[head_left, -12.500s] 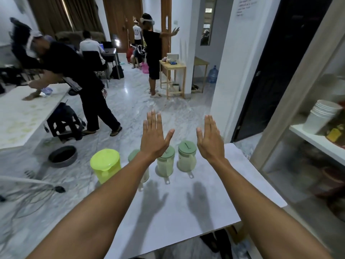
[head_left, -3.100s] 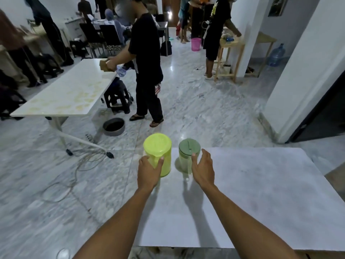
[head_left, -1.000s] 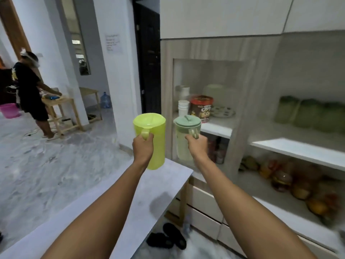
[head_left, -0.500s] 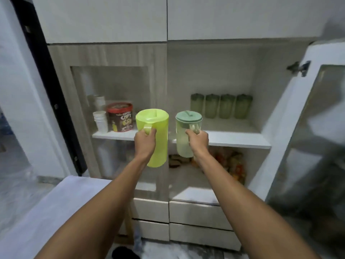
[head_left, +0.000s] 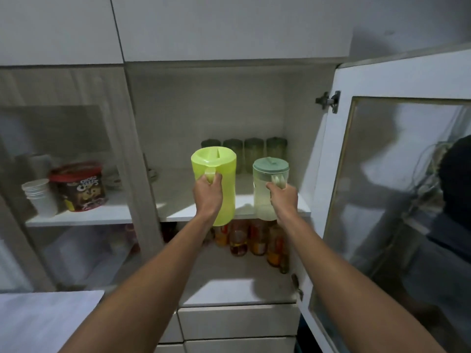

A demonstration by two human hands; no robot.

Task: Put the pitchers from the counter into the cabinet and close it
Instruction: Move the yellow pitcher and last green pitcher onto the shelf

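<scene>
My left hand [head_left: 207,193] grips the handle of a lime-yellow pitcher [head_left: 224,179]. My right hand [head_left: 283,198] grips the handle of a smaller clear pitcher with a green lid [head_left: 267,184]. I hold both upright in front of the open cabinet, their bases level with the front edge of its white shelf [head_left: 178,200]. Several green pitchers [head_left: 244,151] stand in a row at the back of that shelf. The cabinet's glass door [head_left: 397,200] stands open on the right.
The left compartment, behind a shut glass door [head_left: 63,174], holds a stack of white cups [head_left: 40,197] and a cereal tub [head_left: 80,186]. Jars and bottles [head_left: 254,240] fill the lower shelf. Drawers [head_left: 237,322] sit below. A corner of the white counter [head_left: 38,322] lies lower left.
I have turned from the counter to face the cabinet and moved closer. Both pitchers have come forward to the shelf's front edge, still held in my hands.
</scene>
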